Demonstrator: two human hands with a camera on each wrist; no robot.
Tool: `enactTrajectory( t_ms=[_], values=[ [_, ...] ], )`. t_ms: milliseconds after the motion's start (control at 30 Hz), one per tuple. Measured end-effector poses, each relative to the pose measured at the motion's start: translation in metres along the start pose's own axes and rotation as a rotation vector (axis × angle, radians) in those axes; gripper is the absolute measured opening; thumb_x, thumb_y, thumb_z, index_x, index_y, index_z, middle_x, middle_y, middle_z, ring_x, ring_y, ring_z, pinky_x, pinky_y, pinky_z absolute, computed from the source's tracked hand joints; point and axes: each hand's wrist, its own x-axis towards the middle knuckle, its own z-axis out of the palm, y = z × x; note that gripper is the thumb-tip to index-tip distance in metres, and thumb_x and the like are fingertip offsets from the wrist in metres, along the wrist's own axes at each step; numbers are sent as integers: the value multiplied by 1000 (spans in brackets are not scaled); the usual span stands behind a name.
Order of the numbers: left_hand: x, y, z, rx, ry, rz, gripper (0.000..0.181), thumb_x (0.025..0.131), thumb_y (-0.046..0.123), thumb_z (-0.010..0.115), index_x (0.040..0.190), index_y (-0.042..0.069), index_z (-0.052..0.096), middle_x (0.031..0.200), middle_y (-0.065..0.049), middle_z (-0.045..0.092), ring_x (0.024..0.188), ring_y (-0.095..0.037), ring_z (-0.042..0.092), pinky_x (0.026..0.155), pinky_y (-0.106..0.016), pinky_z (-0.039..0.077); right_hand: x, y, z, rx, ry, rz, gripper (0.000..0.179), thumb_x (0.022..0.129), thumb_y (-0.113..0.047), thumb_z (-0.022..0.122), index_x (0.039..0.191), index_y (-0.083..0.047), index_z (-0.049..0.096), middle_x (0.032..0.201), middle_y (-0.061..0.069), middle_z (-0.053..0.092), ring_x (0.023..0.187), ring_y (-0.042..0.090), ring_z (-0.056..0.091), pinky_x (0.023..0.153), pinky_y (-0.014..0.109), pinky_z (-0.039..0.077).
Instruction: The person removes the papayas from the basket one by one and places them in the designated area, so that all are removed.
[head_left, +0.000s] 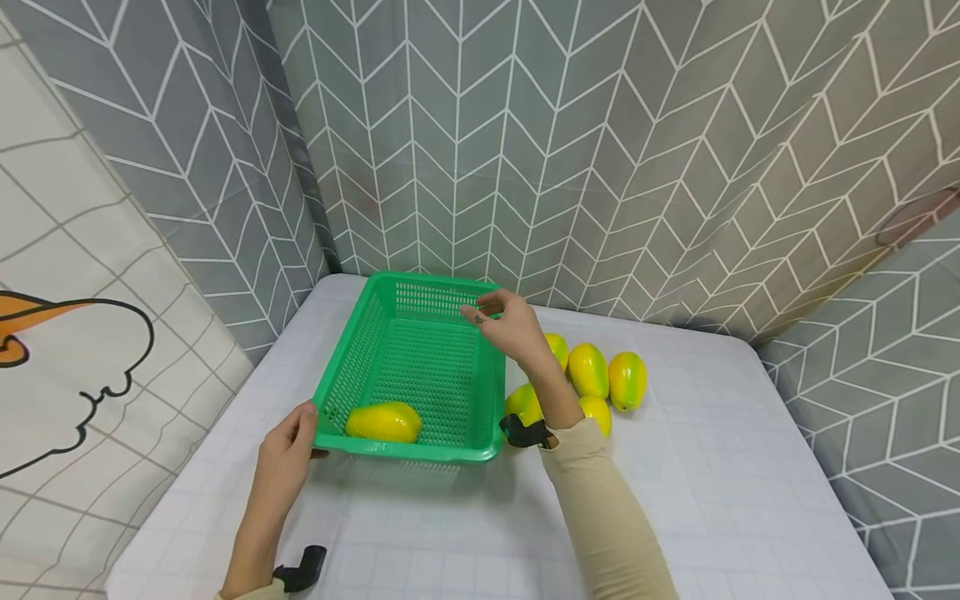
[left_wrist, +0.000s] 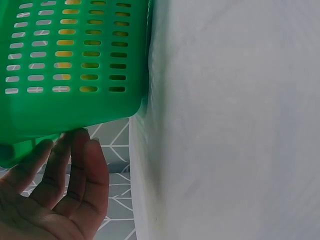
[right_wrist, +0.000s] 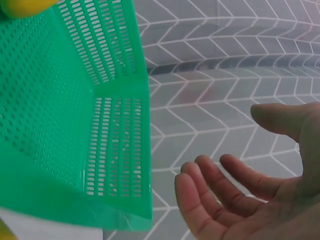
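A green plastic basket (head_left: 405,451) with slotted walls stands on the table, one yellow mango-like fruit (head_left: 384,422) lying in its near left corner. My left hand (head_left: 288,437) grips that corner, thumb on top of the rim and fingers beneath it. In the left wrist view, the fingertips (left_wrist: 80,134) reach under the basket's rim. My right hand (head_left: 513,325) hovers around the far right corner of the basket, holding nothing. Its thumb and loosely bent fingers are spread apart in the right wrist view, beside the basket's rim (right_wrist: 145,100).
Several yellow-green fruits (head_left: 588,371) lie in a group to the right of the basket, partly hidden by the right forearm. A white cloth covers the table (head_left: 712,467). Grey patterned curtains (head_left: 570,167) hang behind and at the sides.
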Motion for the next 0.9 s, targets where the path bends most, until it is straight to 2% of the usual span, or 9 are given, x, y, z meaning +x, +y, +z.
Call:
enactTrajectory(
  t_ms=[300, 600, 900],
  values=[
    [2, -1, 0, 4, -1, -19, 63, 114, 51, 33, 148, 4, 58, 118, -20, 69, 85, -12, 65, 76, -23, 58, 8, -7, 19, -16, -44, -25, 50, 104, -43, 68, 140, -10, 62, 135, 14, 67, 121, 34, 66, 102, 51, 56],
    [1, -1, -1, -5, 0, -31, 63, 114, 51, 34, 150, 4, 57, 123, -21, 68, 86, -12, 64, 76, -22, 58, 16, -12, 34, -19, -72, -46, 52, 104, -40, 67, 142, -5, 61, 137, 16, 67, 125, 35, 65, 105, 51, 55],
    [2, -2, -1, -25, -15, -36, 62, 114, 49, 34, 149, 4, 57, 125, -22, 68, 87, -12, 64, 77, -21, 59, 23, -13, 50, -9, -110, -99, 45, 104, -38, 69, 137, -8, 64, 134, 14, 68, 122, 32, 66, 103, 48, 56]
  ],
)
